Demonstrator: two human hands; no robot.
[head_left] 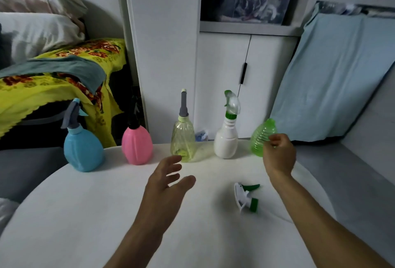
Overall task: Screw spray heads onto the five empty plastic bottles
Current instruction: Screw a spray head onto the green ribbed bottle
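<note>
right hand (277, 154): fingers curled on tilted green bottle (262, 137) at table (85, 214) far right edge (seemingly lifted) | loose spray head (245, 196): lying flat, nearer right hand, collar toward near edge | left hand (165, 179): spread, empty

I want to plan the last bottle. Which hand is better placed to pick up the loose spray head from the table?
The left hand. It is open and free, while the right hand already grips the green bottle. The spray head lies between both arms.
</note>
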